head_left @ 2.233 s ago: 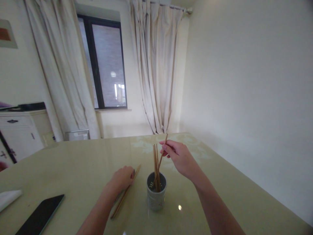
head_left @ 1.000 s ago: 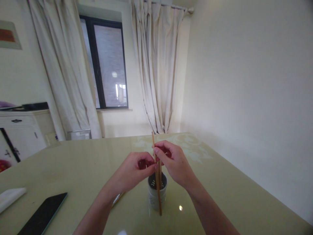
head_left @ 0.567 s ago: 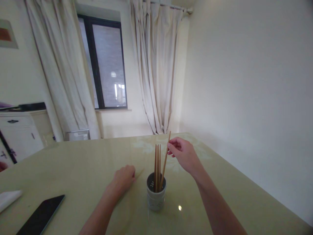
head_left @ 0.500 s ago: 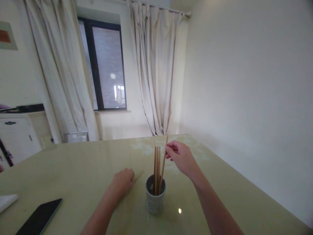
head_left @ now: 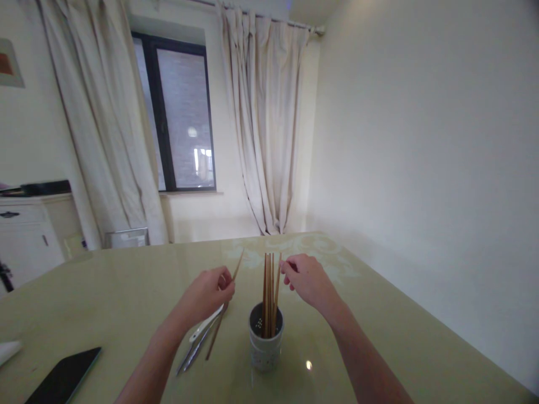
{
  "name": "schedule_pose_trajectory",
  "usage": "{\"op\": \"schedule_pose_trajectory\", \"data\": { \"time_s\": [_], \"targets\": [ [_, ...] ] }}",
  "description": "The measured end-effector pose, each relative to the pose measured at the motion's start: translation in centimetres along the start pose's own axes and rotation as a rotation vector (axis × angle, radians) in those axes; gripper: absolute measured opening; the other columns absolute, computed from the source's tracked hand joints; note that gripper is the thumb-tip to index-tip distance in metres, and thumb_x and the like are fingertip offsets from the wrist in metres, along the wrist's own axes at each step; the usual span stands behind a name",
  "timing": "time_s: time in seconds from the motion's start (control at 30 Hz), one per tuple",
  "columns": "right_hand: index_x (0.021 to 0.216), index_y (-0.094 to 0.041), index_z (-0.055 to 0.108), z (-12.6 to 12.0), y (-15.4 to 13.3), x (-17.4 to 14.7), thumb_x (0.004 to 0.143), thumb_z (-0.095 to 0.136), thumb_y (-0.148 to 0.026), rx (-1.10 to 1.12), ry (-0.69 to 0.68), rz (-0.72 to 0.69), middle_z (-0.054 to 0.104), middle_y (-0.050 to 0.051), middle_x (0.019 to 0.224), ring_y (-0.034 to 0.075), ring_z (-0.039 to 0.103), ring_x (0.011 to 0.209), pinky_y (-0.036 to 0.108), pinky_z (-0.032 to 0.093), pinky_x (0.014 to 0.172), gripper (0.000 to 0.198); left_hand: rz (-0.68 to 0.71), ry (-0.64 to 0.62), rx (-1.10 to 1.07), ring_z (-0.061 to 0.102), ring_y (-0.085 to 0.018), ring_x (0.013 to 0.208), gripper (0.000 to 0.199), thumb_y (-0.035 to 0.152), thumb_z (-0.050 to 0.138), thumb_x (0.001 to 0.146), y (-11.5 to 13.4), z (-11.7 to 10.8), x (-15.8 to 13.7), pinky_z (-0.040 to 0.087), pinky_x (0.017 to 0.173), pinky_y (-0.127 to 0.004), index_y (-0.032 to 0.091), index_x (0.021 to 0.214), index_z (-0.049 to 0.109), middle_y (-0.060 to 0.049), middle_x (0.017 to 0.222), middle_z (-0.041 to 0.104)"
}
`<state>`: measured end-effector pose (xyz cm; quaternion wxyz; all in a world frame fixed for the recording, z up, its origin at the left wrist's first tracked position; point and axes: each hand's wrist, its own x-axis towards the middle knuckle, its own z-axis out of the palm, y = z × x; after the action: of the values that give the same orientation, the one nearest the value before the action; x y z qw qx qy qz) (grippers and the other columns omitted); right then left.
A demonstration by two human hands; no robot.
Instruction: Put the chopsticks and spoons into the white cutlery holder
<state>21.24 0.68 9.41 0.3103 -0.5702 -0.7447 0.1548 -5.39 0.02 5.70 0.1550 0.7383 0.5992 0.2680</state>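
My left hand (head_left: 210, 294) is closed on a wooden chopstick (head_left: 214, 339), held slanted above the table left of the cup. Under that wrist lie a white-handled utensil (head_left: 201, 330) and shiny metal utensils (head_left: 191, 353), partly hidden by the forearm. A pale patterned cup (head_left: 266, 353) stands upright between my hands with several wooden chopsticks (head_left: 268, 292) in it. My right hand (head_left: 304, 275) pinches the top of the rightmost chopstick (head_left: 277, 292), whose lower end is inside the cup.
A dark phone (head_left: 63, 373) lies on the glossy green table (head_left: 138, 292) at the left, with a white object (head_left: 9, 350) by the left edge. Behind the table are curtains (head_left: 269, 123) and a window. A plain wall (head_left: 421, 140) runs along the right side.
My left hand has risen with a chopstick in it, uncovering the utensils below. My right hand has moved down slightly, and its chopstick sits lower in the cup.
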Motion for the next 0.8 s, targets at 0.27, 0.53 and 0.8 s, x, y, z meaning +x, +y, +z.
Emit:
{"op": "schedule_pose_trajectory", "data": {
  "time_s": [0.27,0.53,0.8],
  "targets": [
    [0.087,-0.022,0.066,-0.7,-3.5,-2.2,0.107,0.055,-0.049,0.498,0.078,-0.323,0.072,0.000,0.073,0.014,0.066,0.061,0.024,0.048,0.060,0.036,0.275,0.202,-0.333,0.052,-0.011,0.057,0.027,0.049,0.064,0.095,7.4,-0.9,-2.7,0.040,0.054,-0.022,0.022,0.092,0.070,0.003,0.075,0.069],
    [0.089,-0.021,0.065,-2.0,-2.6,-2.0,0.106,0.056,-0.049,0.620,0.268,-0.308,0.071,0.001,0.076,0.015,0.069,0.064,0.024,0.050,0.059,0.033,0.025,0.229,0.025,0.066,-0.018,0.075,0.031,0.044,0.042,0.106,-0.1,0.7,0.0,0.046,0.073,-0.030,0.022,0.103,0.064,-0.004,0.092,0.074],
    [0.076,-0.022,0.066,-2.7,-1.9,-1.7,0.104,0.059,-0.035,0.159,0.178,-0.228,0.070,0.000,0.068,0.016,0.066,0.060,0.026,0.044,0.061,0.032,-0.182,-0.138,0.399,0.070,-0.022,0.110,0.018,0.026,0.051,0.099,-7.6,4.7,0.8,0.046,0.090,-0.030,0.021,0.109,0.065,-0.009,0.119,0.073]
  ]
}}
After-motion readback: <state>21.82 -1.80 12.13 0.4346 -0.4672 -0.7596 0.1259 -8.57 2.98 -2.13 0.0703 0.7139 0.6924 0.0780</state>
